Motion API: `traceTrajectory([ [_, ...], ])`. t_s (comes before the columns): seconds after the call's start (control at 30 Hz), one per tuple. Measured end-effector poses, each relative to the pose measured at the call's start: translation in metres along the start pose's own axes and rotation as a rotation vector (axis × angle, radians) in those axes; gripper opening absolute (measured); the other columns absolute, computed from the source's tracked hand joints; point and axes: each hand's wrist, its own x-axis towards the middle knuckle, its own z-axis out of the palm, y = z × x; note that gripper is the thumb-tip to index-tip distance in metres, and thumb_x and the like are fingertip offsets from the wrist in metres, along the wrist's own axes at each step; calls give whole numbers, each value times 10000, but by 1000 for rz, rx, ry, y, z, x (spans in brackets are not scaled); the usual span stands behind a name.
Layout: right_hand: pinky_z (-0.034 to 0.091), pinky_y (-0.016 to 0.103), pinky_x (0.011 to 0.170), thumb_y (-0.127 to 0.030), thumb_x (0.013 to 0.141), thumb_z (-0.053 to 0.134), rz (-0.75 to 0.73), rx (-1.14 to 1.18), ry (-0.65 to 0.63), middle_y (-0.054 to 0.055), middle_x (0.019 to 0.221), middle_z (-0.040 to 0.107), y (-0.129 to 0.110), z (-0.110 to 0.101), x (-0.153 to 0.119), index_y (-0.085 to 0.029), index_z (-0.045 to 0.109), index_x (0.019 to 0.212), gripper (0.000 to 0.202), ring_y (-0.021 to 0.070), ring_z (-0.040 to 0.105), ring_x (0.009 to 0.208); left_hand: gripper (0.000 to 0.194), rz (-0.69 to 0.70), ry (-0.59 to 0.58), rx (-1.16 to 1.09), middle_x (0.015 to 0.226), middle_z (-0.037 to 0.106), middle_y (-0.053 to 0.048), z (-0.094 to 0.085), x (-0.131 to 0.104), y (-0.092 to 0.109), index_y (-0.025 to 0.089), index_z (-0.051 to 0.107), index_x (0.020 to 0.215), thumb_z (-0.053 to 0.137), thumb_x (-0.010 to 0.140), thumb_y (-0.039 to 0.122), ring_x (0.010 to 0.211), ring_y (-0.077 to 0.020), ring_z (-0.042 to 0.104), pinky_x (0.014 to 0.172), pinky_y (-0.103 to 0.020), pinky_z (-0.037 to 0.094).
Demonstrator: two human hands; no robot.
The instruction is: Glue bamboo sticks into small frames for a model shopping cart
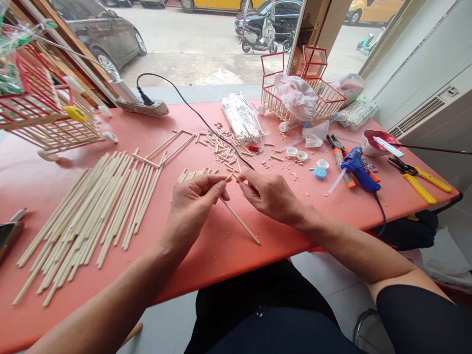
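Note:
My left hand [195, 201] is closed in a pinch on a thin wooden stick, whose tip shows just past the thumb. Facing it, my right hand [273, 196] pinches another short wooden stick, and the two ends meet or nearly meet between my fingers. A long wooden stick [241, 222] slants from beneath my left fingers toward the table's front edge; whether it is held or just lies there I cannot tell. Beside my left hand lies a broad pile of wooden sticks [84, 216]. Short cut pieces [223, 147] are scattered beyond both hands.
On the pink table [206, 265] stand stick-built carts, one at left [55, 113] and one at back [302, 101]. A blue glue gun [359, 169], orange-handled pliers [338, 162], yellow-handled cutters [418, 177] and bottle caps [320, 173] lie right. A black cable [191, 115] crosses the back.

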Motion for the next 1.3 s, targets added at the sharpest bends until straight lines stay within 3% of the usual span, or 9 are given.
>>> traceTrajectory([
  [1.3,221,273,568,-274,1056,380,-38,-142,-23,30,712,649,1,2,-2,-138,654,1014,308,117,459,572,192,1,-3,48,646,694,-21,0,2,-1,163,818,918,759,816,315,640,-151,547,647,-283,394],
])
